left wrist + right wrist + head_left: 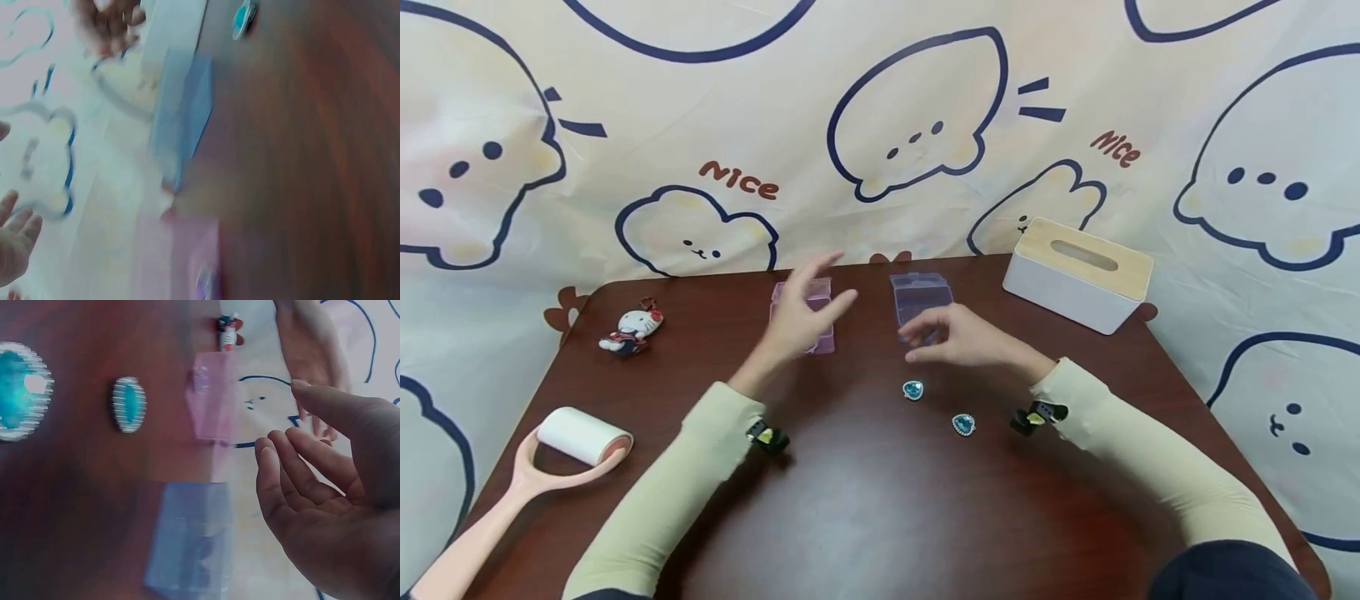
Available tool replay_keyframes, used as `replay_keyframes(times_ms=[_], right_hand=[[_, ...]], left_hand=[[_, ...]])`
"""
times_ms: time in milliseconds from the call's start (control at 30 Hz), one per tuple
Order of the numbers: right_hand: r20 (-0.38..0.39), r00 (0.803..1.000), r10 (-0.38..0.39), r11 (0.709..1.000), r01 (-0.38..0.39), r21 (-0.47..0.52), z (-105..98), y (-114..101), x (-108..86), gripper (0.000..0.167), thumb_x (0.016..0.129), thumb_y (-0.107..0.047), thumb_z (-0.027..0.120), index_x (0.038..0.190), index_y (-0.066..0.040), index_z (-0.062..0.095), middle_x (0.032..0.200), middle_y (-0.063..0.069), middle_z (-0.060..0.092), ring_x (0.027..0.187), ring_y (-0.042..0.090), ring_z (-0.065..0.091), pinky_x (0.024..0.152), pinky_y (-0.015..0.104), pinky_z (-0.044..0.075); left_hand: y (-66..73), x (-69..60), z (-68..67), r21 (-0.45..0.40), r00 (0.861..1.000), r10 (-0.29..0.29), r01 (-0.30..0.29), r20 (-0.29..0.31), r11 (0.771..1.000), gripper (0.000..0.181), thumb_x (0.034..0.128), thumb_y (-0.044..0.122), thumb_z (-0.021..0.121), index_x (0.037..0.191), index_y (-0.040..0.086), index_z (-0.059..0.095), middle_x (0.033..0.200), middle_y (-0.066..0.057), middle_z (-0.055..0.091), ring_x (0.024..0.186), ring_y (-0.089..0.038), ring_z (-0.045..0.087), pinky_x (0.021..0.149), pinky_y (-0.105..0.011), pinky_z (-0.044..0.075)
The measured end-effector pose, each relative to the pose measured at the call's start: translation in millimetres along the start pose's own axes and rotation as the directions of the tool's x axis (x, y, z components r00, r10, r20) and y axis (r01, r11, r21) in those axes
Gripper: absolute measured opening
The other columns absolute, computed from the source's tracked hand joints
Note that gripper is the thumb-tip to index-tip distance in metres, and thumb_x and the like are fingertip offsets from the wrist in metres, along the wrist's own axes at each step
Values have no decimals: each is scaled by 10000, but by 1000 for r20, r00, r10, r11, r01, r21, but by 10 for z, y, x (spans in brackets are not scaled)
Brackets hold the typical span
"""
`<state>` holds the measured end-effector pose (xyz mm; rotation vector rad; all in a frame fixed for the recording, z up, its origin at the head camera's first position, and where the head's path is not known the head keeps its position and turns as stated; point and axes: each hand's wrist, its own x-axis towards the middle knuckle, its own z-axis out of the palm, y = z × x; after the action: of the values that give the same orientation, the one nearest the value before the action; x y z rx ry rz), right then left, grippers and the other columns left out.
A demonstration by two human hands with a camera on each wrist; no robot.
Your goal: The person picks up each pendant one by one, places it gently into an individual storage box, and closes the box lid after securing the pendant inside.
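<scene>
Red-brown "Nice" lettering [739, 181] is showing twice behind the blue box [922, 297]; we are holding our left hand [800, 315], grip wide, near the pink box [824, 340] at its left, our right hand [958, 336], grip loosely parted, near the blue box.

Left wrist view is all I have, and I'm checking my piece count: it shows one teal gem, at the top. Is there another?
Observer: Yes. The head view shows two on the table: a farther gem and, to its right and closer to the person, a nearer gem.
Operator: Thanks. Is the right hand holding anything? It's only a blur for me.
Observer: No. The right wrist view shows its thumb apart from the fingers, with nothing held between them.
</scene>
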<state>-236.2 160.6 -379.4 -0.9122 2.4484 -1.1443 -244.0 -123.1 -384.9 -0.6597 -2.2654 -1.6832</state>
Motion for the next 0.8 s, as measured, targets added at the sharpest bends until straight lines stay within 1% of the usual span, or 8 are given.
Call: replay_keyframes(times_ms=[100, 167, 333, 400, 433, 500, 567, 800], right_hand=[[-1, 1000, 29, 999, -29, -18, 83, 103, -105, 358, 886, -209, 823, 1212, -83, 742, 1148, 139, 754, 984, 165, 703, 887, 333, 595], [-8, 998, 56, 997, -57, -53, 139, 164, -155, 369, 878, -220, 830, 1211, -88, 744, 1130, 109, 750, 973, 170, 684, 872, 327, 589], [47, 995, 89, 980, -79, -183, 316, 261, -202, 454, 844, -294, 862, 1241, -116, 732, 1123, 32, 709, 970, 161, 649, 862, 304, 571], [87, 993, 75, 972, -54, -229, 394, 275, -200, 492, 831, -322, 872, 1254, -119, 724, 1112, 28, 685, 946, 154, 625, 838, 283, 555], [103, 992, 66, 968, -39, -248, 430, 277, -196, 500, 825, -327, 877, 1254, -120, 724, 1098, 32, 675, 929, 153, 611, 825, 273, 545], [117, 992, 48, 962, -14, -274, 492, 279, -180, 475, 826, -323, 876, 1231, -120, 731, 1068, 32, 657, 893, 139, 580, 792, 248, 522], [115, 993, 29, 957, 6, -289, 529, 278, -171, 413, 840, -295, 866, 1191, -115, 742, 1049, 36, 651, 862, 126, 560, 763, 235, 505], [111, 994, -21, 938, 57, -341, 541, 302, -182, 297, 871, -238, 839, 1116, -91, 757, 1023, 23, 689, 813, 82, 609, 714, 196, 521]], left_hand=[[-14, 53, 293, 8, 993, -62, 62, 105, 998, 617, 963, 155, 723, 1526, 125, 473, 1553, -133, 458, 1434, -321, 467, 1183, -500, 432], [-51, 116, 446, 52, 967, -155, 148, 201, 988, 680, 976, 196, 708, 1574, 130, 390, 1596, -166, 373, 1473, -349, 406, 1202, -496, 409], [-205, 244, 672, 145, 826, -424, 399, 372, 905, 912, 967, 316, 714, 1658, 200, 131, 1679, -181, 146, 1546, -389, 247, 1245, -561, 312], [-275, 269, 721, 138, 784, -472, 458, 403, 878, 975, 953, 340, 733, 1665, 229, 76, 1686, -168, 130, 1550, -378, 243, 1251, -569, 290], [-305, 277, 741, 126, 773, -482, 475, 413, 871, 1002, 943, 335, 749, 1666, 235, 62, 1684, -164, 141, 1544, -371, 256, 1256, -566, 279], [-354, 288, 773, 116, 760, -493, 494, 423, 862, 1020, 932, 329, 764, 1665, 243, 60, 1671, -160, 179, 1525, -359, 294, 1256, -559, 277], [-378, 292, 801, 110, 758, -496, 500, 423, 859, 1011, 931, 313, 767, 1665, 241, 76, 1661, -160, 206, 1505, -358, 324, 1250, -557, 285], [-375, 263, 892, 140, 778, -487, 473, 397, 870, 982, 956, 314, 738, 1667, 218, 69, 1719, -144, 99, 1560, -364, 235, 1254, -555, 289]])
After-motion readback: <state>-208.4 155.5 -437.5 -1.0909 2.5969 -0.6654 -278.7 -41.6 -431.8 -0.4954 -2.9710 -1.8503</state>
